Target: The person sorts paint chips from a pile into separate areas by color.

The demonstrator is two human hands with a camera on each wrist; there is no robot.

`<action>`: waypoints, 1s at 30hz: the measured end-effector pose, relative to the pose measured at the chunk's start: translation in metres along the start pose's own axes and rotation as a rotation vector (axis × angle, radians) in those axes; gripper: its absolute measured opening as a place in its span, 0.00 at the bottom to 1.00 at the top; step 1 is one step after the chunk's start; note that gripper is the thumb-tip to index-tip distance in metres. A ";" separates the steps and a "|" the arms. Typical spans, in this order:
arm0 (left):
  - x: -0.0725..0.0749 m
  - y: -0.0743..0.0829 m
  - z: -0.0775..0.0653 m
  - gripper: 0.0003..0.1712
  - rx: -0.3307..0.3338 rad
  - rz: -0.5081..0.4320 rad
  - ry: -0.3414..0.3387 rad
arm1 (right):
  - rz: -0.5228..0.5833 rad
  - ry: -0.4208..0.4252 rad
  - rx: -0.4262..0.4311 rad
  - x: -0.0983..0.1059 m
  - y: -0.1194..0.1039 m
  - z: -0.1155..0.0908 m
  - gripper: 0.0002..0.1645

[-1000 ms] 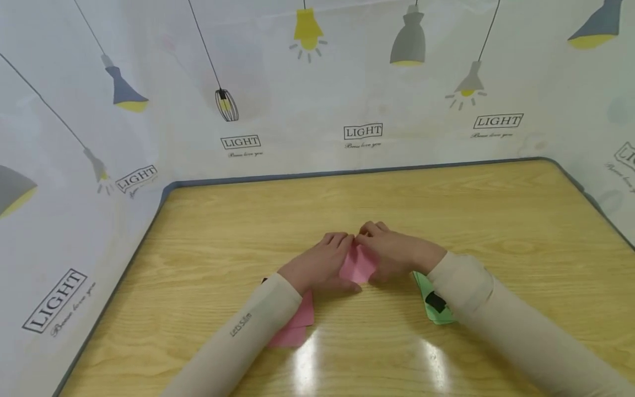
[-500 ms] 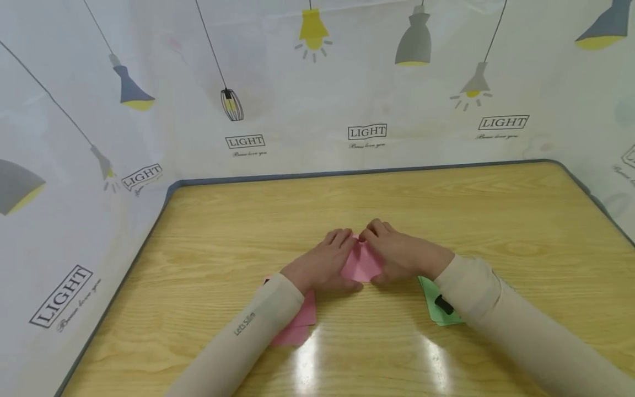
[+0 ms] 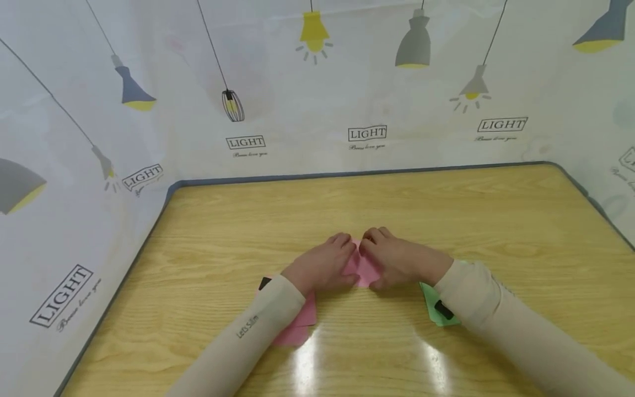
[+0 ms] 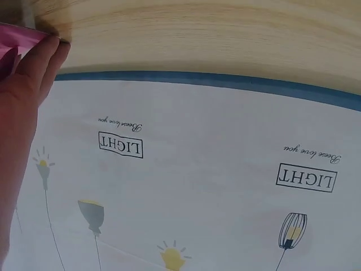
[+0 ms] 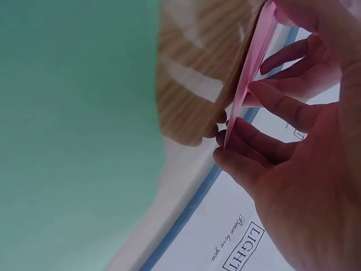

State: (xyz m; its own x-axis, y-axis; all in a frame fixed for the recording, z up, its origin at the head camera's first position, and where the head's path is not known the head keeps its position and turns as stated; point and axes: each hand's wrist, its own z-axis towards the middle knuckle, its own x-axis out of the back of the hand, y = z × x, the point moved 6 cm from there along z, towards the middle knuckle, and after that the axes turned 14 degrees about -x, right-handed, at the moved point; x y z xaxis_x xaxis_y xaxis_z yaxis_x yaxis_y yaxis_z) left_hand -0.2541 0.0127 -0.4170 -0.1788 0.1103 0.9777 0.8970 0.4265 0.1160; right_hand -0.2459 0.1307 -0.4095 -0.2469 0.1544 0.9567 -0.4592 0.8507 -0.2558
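Note:
My left hand (image 3: 324, 264) and right hand (image 3: 399, 258) hold a small sheet of pink paper (image 3: 368, 270) between them, around the middle of the table. Fingers of both hands curl over its far edge, with the thumbs at the near edge. A crease shows down the sheet in the head view. Seen edge-on in the right wrist view, the pink paper (image 5: 251, 70) is pinched by the right fingertips. Only a corner of the pink paper (image 4: 20, 38) shows in the left wrist view, beside the left fingers.
Partly under the left sleeve lies a pink paper stack (image 3: 292, 335) with a black piece (image 3: 265, 283) on it. Green paper (image 3: 432, 309) with another black piece (image 3: 444, 310) lies by the right sleeve. A lamp-print curtain (image 3: 307, 94) borders the wooden table (image 3: 248, 220).
Both hands stay on the pink sheet and have shifted slightly toward the near side. The left thumb has moved over the sheet's near edge, and the crease shows differently.

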 end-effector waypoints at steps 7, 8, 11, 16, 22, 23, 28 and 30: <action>-0.008 -0.001 -0.004 0.49 0.041 -0.096 0.007 | -0.053 0.048 0.016 0.000 -0.002 -0.002 0.42; -0.008 -0.001 -0.005 0.49 0.038 -0.100 0.012 | -0.050 0.051 0.014 0.001 -0.003 -0.002 0.42; -0.006 -0.001 -0.005 0.49 0.019 -0.091 0.036 | -0.030 0.044 -0.001 0.003 -0.003 -0.002 0.42; -0.002 -0.004 -0.011 0.46 0.010 -0.101 0.094 | 0.018 0.033 0.000 0.006 -0.007 0.000 0.45; 0.004 -0.007 -0.033 0.44 0.034 -0.141 0.127 | 0.061 0.010 0.050 0.004 -0.025 0.002 0.49; 0.005 -0.006 -0.038 0.44 0.037 -0.149 0.130 | 0.062 0.001 0.057 0.003 -0.029 0.002 0.49; 0.012 -0.003 -0.068 0.41 0.070 -0.186 0.118 | 0.057 -0.003 0.122 -0.001 -0.057 0.007 0.43; 0.014 -0.001 -0.080 0.41 0.092 -0.212 0.102 | 0.062 -0.004 0.145 -0.002 -0.069 0.009 0.40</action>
State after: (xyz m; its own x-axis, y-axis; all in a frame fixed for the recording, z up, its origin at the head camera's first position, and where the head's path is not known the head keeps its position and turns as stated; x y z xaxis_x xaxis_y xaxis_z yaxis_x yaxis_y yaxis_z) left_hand -0.2256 -0.0576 -0.3892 -0.3126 -0.0796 0.9465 0.8026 0.5108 0.3080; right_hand -0.2212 0.0678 -0.3952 -0.2818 0.2018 0.9380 -0.5616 0.7579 -0.3318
